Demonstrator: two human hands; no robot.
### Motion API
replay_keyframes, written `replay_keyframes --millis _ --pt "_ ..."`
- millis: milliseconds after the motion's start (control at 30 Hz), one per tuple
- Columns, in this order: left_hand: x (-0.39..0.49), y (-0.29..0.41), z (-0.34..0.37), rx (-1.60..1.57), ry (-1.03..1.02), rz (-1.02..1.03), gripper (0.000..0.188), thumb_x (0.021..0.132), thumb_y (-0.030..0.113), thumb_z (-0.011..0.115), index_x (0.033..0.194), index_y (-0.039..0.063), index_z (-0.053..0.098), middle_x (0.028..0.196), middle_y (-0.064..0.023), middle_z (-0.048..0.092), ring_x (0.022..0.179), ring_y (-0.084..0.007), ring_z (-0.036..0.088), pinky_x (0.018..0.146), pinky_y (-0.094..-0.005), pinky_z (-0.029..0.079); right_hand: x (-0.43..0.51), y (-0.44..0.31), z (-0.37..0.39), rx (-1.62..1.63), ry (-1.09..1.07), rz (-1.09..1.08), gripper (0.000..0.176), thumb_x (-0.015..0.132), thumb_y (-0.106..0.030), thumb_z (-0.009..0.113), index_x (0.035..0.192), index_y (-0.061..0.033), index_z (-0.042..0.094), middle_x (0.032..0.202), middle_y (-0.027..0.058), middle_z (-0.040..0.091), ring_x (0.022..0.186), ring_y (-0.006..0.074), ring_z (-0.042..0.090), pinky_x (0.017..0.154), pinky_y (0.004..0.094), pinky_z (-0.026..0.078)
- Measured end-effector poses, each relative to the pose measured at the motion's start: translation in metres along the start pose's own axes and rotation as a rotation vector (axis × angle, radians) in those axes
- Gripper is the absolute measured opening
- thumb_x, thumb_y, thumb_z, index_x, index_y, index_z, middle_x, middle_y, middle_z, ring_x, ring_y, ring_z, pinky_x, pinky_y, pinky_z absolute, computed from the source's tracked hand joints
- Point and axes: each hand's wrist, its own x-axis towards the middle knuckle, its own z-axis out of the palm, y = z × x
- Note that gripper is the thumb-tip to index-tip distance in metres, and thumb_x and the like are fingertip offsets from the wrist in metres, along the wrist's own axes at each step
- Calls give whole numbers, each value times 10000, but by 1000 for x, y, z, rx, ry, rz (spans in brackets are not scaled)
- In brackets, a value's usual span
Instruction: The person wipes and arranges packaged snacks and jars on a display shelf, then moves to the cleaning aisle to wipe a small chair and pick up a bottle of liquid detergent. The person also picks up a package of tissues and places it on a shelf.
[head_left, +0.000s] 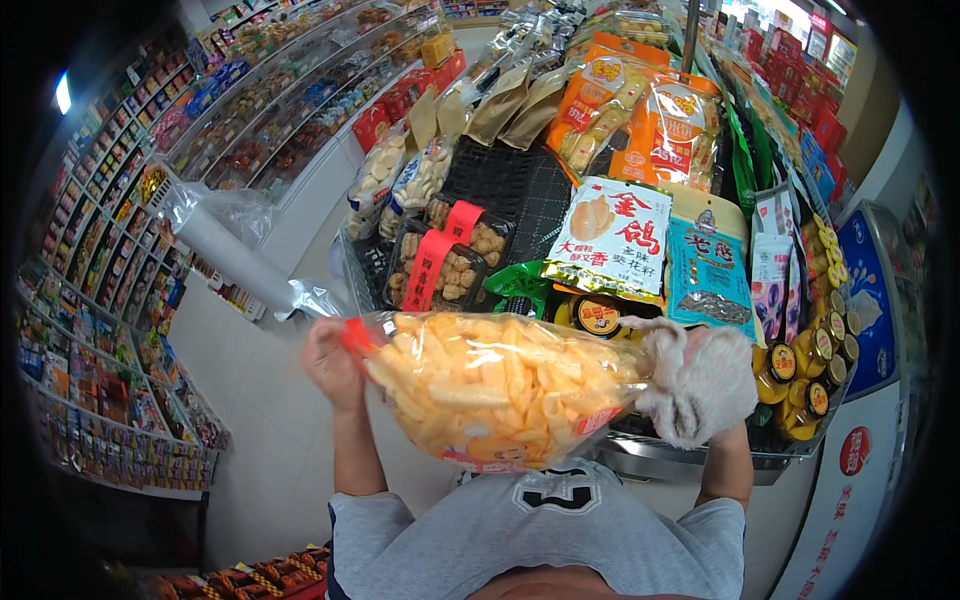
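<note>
A large clear bag of yellow puffed snack sticks (495, 375) lies sideways before my chest. At its left end my left hand (337, 367) grips the red-taped corner. At the other end is my right hand (701, 382), mostly covered by a whitish cloth (694, 386) that touches the bag's narrow end; its fingers are hidden. Just beyond the bag, on the display stand, are plastic boxes of brown pastries (442, 262) with red bands, a white sunflower seed bag (607, 236), a teal seed bag (709, 262) and yellow jars (799, 375) with dark lids.
The black crate-like display (510, 180) holds orange snack bags (600, 105) and brown paper pouches (517, 105). A roll of clear plastic bags (225, 240) juts out at left. Stocked shelves (112, 225) line the left side, and a white freezer-like cabinet (847, 480) stands at right.
</note>
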Motion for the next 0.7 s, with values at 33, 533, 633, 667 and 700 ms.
replay_keyframes --millis 33,533,633,667,700 --pt "-7 -2 12 -159 20 -232 376 976 342 466 794 25 554 687 -39 564 595 -129 539 598 -265 461 -7 6 10 5 138 72 271 707 -203 609 912 -28 579 831 120 575 722 264 558 674 385 444" --pt "-174 -22 60 -1042 -180 -1328 613 967 501 307 1415 83 318 1435 -120 374 1291 -288 397 1075 -444 323 9 49 66 247 547 517 416 877 -164 600 1242 3 491 1214 118 524 1184 224 475 996 332 387" --pt "-163 -27 58 -1142 -155 -1285 559 987 452 300 1408 85 328 1429 -114 384 1286 -277 408 1068 -435 336 -15 72 71 1319 540 656 404 889 -148 592 1237 25 483 1224 117 521 1163 196 492 1009 325 391" --pt "-157 -26 54 -1138 -127 -1265 548 991 442 298 1406 86 332 1427 -115 386 1283 -277 413 1063 -434 345 -2 66 68 1585 485 631 404 890 -129 594 1239 35 474 1241 117 515 1153 183 500 1015 324 394" --pt "-153 -21 52 -1123 -79 -1264 546 992 440 295 1405 84 332 1423 -118 390 1279 -279 417 1059 -434 350 6 55 49 1089 294 612 543 847 -90 634 1315 41 393 1309 125 473 1180 190 482 1041 329 366"
